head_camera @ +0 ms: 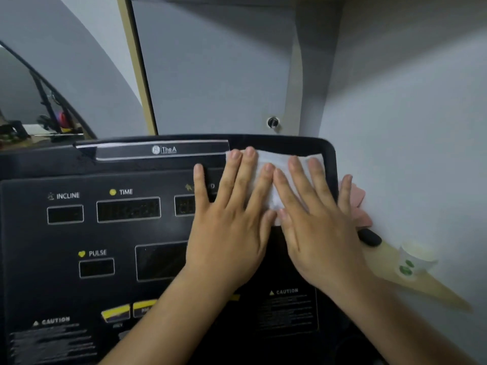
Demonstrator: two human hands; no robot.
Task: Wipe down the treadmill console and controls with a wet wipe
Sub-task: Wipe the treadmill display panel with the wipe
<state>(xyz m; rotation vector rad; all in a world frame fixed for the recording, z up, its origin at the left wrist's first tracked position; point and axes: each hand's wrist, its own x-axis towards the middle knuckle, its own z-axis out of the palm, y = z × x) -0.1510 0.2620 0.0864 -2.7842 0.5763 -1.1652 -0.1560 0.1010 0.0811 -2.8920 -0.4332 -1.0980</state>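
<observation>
The black treadmill console (pixel 87 235) fills the lower left and middle, with INCLINE, TIME and PULSE displays and yellow buttons (pixel 116 312) low down. A white wet wipe (pixel 274 164) lies spread flat on the console's upper right corner. My left hand (pixel 229 219) presses on the wipe's left part with straight, spread fingers. My right hand (pixel 313 219) lies flat on its right part, the little finger reaching past the console's right edge. Both hands hide most of the wipe and one display.
A pale wall (pixel 408 127) stands close behind and to the right of the console. A small white cup with green marks (pixel 413 262) sits on a beige ledge at the right, near a black object (pixel 370 237) and something pink (pixel 357 198). Gym gear (pixel 50 122) shows far left.
</observation>
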